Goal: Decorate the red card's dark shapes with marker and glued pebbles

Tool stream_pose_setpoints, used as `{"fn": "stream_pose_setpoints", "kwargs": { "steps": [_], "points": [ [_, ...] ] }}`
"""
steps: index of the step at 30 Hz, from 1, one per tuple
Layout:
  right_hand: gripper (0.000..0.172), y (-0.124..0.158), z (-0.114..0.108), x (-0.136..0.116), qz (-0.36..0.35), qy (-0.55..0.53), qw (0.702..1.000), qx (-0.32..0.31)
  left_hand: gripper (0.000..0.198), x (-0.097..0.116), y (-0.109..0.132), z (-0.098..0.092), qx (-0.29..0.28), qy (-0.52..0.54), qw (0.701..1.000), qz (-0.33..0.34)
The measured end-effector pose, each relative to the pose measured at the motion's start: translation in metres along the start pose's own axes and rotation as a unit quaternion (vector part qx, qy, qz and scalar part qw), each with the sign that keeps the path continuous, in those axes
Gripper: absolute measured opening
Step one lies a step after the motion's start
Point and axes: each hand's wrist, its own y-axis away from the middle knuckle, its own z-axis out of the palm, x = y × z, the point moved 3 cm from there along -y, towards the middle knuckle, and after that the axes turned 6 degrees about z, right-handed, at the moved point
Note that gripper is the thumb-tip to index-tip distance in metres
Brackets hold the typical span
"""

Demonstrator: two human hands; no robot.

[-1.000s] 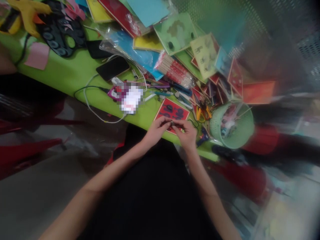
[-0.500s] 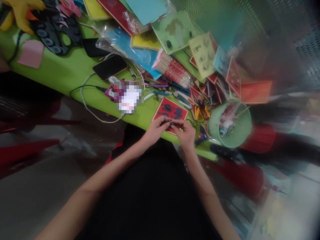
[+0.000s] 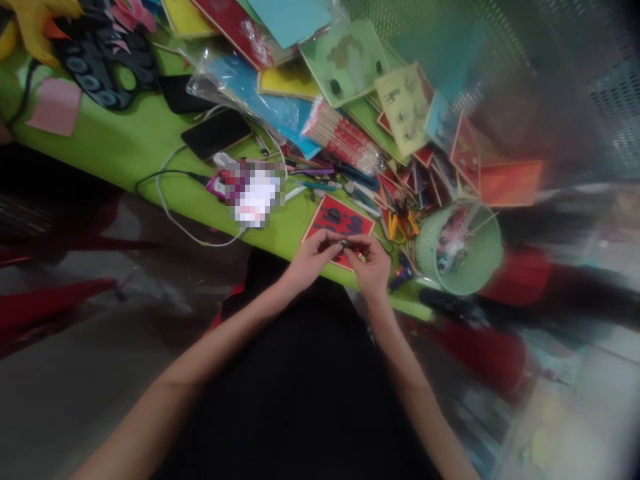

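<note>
My left hand (image 3: pixel 311 261) and my right hand (image 3: pixel 371 263) meet over the near edge of the green table. Between their fingertips they pinch a small dark piece (image 3: pixel 345 243), too small and blurred to name. Just under and beyond the fingers lies a red square card (image 3: pixel 327 209) with a pale border and several dark shapes on it. Part of the card is covered by my hands. To the right are orange-handled scissors (image 3: pixel 397 228) and a dark blue tool (image 3: pixel 403 272), whose kind I cannot make out.
A pale green basket (image 3: pixel 425 250) holding small bits stands at the right. Beyond are wrapped wooden sticks (image 3: pixel 343 137) and coloured boards (image 3: pixel 345 63). Left of my hands lie a black phone (image 3: pixel 217 135), a white cable (image 3: pixel 167 210) and a pink paper (image 3: pixel 56 107).
Both hands stay over the red card, with the fingertips shifting slightly around the small piece. The whole view has drifted a little, so the table things appear slightly further left.
</note>
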Motion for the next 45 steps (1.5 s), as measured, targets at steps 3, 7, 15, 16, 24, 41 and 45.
{"fn": "stream_pose_setpoints", "kwargs": {
  "steps": [3,7,15,16,24,41,45],
  "points": [
    [0.033,-0.001,-0.003,-0.002,0.006,-0.01,1.0,-0.008,0.015,0.0,0.0,-0.001,0.006,-0.041,0.998,0.037],
    [0.03,-0.004,-0.005,-0.011,0.023,0.118,0.989,-0.084,0.013,0.002,0.002,-0.002,0.006,-0.117,0.988,0.102],
    [0.049,-0.006,0.001,-0.007,-0.009,0.187,0.971,-0.149,0.015,0.005,0.006,-0.002,-0.019,-0.234,0.955,0.183],
    [0.048,-0.006,0.002,-0.006,-0.008,0.185,0.971,-0.149,0.015,0.004,0.006,-0.003,-0.02,-0.236,0.953,0.188],
    [0.048,-0.008,0.001,-0.01,-0.015,0.202,0.968,-0.148,0.017,0.003,0.003,-0.003,-0.025,-0.269,0.933,0.239],
    [0.046,-0.009,-0.003,-0.008,-0.018,0.212,0.967,-0.142,0.018,0.001,0.001,-0.002,-0.033,-0.273,0.933,0.231],
    [0.046,-0.009,-0.004,-0.009,-0.012,0.207,0.968,-0.139,0.017,0.002,0.001,-0.001,-0.038,-0.263,0.938,0.224]
  ]
}}
